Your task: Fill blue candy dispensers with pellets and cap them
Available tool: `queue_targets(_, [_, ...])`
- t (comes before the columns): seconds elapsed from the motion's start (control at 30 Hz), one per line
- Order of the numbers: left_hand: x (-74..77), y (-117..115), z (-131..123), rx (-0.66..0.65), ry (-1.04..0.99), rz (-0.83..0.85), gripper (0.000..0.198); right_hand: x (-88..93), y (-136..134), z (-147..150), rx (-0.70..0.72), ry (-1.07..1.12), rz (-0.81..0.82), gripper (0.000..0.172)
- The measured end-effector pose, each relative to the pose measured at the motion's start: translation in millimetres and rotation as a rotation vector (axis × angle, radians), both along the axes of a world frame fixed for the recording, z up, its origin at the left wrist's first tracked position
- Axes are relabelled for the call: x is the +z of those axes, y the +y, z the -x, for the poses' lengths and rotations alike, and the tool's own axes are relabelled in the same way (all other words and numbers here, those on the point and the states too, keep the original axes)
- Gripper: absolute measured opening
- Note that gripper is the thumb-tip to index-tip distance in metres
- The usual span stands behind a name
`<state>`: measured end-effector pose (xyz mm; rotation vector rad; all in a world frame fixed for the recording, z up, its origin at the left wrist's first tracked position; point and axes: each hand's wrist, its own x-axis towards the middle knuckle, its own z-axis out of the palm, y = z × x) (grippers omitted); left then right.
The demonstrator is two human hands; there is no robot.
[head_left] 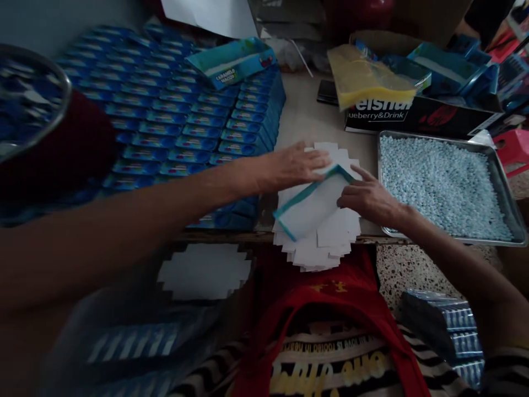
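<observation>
A partly folded paper carton (pixel 316 207), white inside with raised blue edges, lies tilted on a stack of white die-cut card sheets (pixel 336 231) at the table's front edge. My left hand (pixel 295 165) is stretched out flat over the carton's far left edge, fingers extended and slightly blurred. At the carton's right end is my right hand (pixel 367 196), with its index finger extended along the corner and the other fingers curled at the edge. The right fingertips are partly hidden. Another open blue carton (pixel 235 60) rests on rows of finished blue boxes (pixel 185 127) to the left.
A metal tray (pixel 382 182) of small pale-blue candies (pixel 446 187) is at the right. Behind it, a black cardboard box (pixel 421 118) holds blue cartons and a yellow sheet (pixel 367 74). A dark red round container (pixel 82 138) stands left. More white sheets (pixel 206 270) lie below the table edge.
</observation>
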<state>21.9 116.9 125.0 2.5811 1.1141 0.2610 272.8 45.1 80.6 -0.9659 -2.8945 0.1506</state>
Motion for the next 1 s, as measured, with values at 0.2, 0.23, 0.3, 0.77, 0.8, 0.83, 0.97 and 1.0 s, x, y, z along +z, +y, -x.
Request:
queue_targets(0.2, [-36.9,-89.4,21.4,0.171,0.074,-0.229,0.030,-49.3,-26.7,34.6,-0.168,0.091,0.044,0.043])
queue_targets(0.23, [-54.2,-98.9,22.0,0.174,0.043,-0.183,0.030,-53.9,-24.5,37.5,-0.182,0.141,0.074,0.041])
queue_targets(0.3, [-87.7,-101.6,18.9,0.227,-0.042,-0.093,0.030,-61.0,-14.8,40.0,-0.207,0.255,0.158,0.035])
queue_targets(0.77, [-134.8,-93.6,27.0,0.195,0.064,-0.218,0.033,-89.1,-40.2,48.6,-0.382,-0.082,-0.103,0.028])
queue_targets(0.8, [-134.9,-94.8,26.7,0.179,0.111,-0.205,0.036,-87.6,-38.7,50.0,-0.394,-0.095,-0.079,0.029])
queue_targets(0.83, [-134.4,-94.3,25.5,0.172,0.154,-0.190,0.040,-85.2,-37.1,51.3,-0.409,-0.104,-0.053,0.029])
queue_targets(0.97, [-131.9,-83.8,19.3,0.191,0.193,-0.160,0.045,-74.7,-32.5,58.6,-0.501,-0.112,0.032,0.034])
queue_targets(1.0, [-132.7,-80.9,18.7,0.197,0.182,-0.163,0.044,-73.6,-31.4,61.8,-0.522,-0.117,0.051,0.035])
